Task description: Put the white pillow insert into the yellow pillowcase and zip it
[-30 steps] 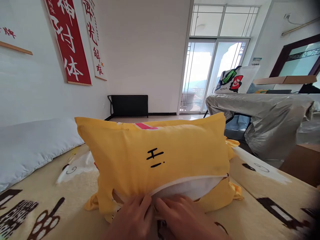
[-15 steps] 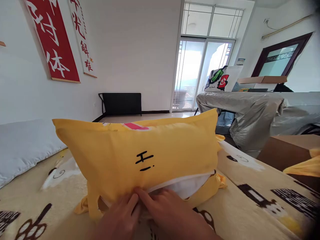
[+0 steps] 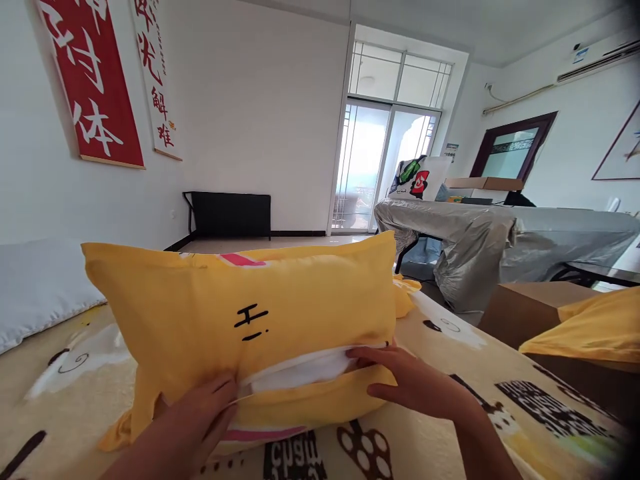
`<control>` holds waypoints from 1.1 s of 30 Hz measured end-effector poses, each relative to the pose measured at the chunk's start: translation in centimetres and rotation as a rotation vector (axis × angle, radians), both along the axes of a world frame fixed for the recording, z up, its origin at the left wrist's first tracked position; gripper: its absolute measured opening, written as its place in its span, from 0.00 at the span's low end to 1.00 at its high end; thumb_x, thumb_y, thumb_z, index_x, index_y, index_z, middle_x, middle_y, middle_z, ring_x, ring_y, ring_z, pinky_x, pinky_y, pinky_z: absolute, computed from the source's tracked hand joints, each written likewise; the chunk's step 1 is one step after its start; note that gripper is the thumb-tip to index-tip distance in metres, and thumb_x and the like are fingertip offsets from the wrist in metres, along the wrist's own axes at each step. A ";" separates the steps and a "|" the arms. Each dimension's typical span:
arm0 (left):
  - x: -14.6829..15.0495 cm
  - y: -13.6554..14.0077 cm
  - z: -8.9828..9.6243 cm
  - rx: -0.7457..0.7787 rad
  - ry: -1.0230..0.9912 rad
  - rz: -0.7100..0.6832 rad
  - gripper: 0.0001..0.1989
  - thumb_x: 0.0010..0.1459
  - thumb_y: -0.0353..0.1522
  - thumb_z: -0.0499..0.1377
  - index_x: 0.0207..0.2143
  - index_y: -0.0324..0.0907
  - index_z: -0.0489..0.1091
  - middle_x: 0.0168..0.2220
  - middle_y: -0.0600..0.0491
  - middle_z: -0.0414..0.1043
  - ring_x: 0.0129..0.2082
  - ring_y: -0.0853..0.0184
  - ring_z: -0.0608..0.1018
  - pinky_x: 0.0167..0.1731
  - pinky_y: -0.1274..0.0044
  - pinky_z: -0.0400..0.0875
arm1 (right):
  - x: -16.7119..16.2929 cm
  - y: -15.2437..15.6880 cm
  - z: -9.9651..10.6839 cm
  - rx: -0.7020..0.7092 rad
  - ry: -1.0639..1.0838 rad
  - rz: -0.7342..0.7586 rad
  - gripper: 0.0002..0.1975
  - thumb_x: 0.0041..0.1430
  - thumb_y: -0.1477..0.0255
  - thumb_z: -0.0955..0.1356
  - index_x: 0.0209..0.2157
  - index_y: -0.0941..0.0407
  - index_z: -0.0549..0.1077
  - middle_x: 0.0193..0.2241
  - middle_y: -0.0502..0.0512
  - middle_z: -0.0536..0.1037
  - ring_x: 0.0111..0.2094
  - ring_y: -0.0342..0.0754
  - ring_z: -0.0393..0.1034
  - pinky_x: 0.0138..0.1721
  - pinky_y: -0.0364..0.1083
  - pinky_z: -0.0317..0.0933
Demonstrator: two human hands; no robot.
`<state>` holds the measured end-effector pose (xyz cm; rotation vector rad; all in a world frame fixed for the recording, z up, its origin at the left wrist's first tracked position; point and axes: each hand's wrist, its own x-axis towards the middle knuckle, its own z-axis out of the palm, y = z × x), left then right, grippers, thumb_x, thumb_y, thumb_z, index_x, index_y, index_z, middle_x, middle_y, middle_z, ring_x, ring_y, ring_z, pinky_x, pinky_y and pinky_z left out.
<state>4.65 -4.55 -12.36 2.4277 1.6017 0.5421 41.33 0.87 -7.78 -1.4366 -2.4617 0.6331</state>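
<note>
A yellow pillowcase [image 3: 300, 287] printed with "Hi" stands on its long side in front of me, filled out. A long slit along its lower front gapes, and a white inner pillow [image 3: 305, 373] shows through. My left hand [image 3: 205, 413] is closed on the pillowcase's edge at the slit's left end; its fingertips are partly hidden. My right hand [image 3: 415, 383] reaches to the slit's right end, its fingertips at the upper edge and inside the gap. Its thumb stays apart, lying against the lower yellow flap.
Under the pillow is a beige patterned blanket [image 3: 450, 427]. A white pillow [image 3: 40, 287] lies at the left. On the right, yellow cloth [image 3: 595, 327] drapes over a cardboard box [image 3: 530, 310]. Behind stands a table under a silver cover [image 3: 465, 247], carrying bags and boxes.
My right hand has moved from beside my left hand to the slit's right end. More of the white inner pillow shows. The view has shifted right and slightly up.
</note>
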 end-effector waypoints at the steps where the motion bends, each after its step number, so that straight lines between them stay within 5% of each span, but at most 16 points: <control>1: -0.3 0.2 0.0 -0.036 -0.012 -0.022 0.15 0.64 0.38 0.44 0.37 0.45 0.68 0.40 0.50 0.71 0.40 0.65 0.73 0.39 0.77 0.67 | 0.5 0.4 -0.3 0.013 0.000 -0.010 0.27 0.55 0.66 0.67 0.58 0.51 0.65 0.52 0.54 0.72 0.55 0.54 0.61 0.57 0.52 0.53; 9: -1.9 2.1 -0.8 -0.118 -0.081 -0.084 0.17 0.63 0.42 0.46 0.27 0.43 0.63 0.28 0.55 0.66 0.28 0.69 0.68 0.30 0.81 0.63 | -2.2 2.4 -2.3 0.111 -0.015 0.104 0.31 0.51 0.69 0.69 0.58 0.53 0.64 0.55 0.57 0.70 0.57 0.57 0.60 0.59 0.55 0.48; 14: -2.7 3.3 -1.3 -0.130 -0.099 -0.051 0.17 0.61 0.43 0.47 0.27 0.43 0.64 0.27 0.55 0.66 0.28 0.69 0.68 0.28 0.81 0.62 | 0.5 3.5 -1.6 0.075 0.200 0.177 0.18 0.64 0.63 0.60 0.49 0.52 0.72 0.48 0.53 0.76 0.50 0.50 0.67 0.52 0.47 0.58; 20: -3.2 4.0 -1.4 -0.193 -0.081 -0.056 0.19 0.62 0.44 0.45 0.27 0.42 0.62 0.28 0.55 0.66 0.29 0.68 0.70 0.30 0.81 0.64 | 3.2 4.3 -1.7 0.398 0.230 -0.213 0.10 0.59 0.65 0.63 0.31 0.55 0.71 0.28 0.52 0.77 0.29 0.46 0.69 0.31 0.43 0.59; 33: -2.3 2.4 -0.6 -0.172 -0.027 -0.064 0.17 0.61 0.44 0.48 0.29 0.43 0.66 0.31 0.54 0.69 0.32 0.67 0.71 0.34 0.81 0.66 | 1.7 3.7 -1.4 0.170 -0.097 -0.437 0.11 0.51 0.63 0.67 0.27 0.57 0.73 0.30 0.55 0.77 0.31 0.48 0.69 0.27 0.43 0.49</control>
